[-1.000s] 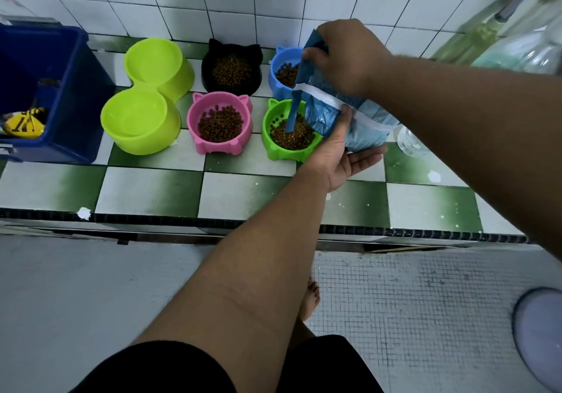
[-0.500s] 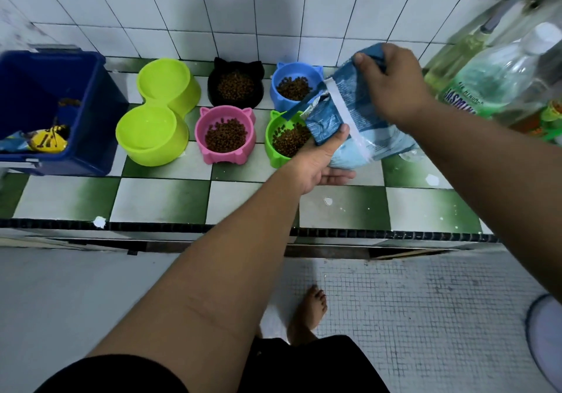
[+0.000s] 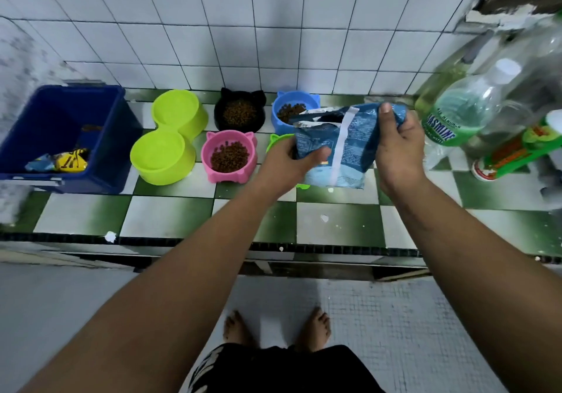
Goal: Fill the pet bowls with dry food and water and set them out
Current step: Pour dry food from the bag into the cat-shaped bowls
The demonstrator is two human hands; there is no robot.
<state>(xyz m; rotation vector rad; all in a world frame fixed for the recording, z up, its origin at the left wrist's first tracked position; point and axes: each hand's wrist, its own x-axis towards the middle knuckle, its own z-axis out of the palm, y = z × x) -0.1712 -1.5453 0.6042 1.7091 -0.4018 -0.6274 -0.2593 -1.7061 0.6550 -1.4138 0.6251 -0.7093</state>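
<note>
Right of the pink bowl [image 3: 229,155], food bag [image 3: 355,149]: held mouth-up, apparently to stop spillage.
Left hand [image 3: 289,161]: curled round the bowl-facing side.
Right hand [image 3: 398,146]: gripping the far edge.

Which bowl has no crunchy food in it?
The lime-green double bowl: neither cup has any food. The pink bowl, black bowl and blue bowl hold brown kibble; the green bowl is mostly hidden behind the bag.
</note>
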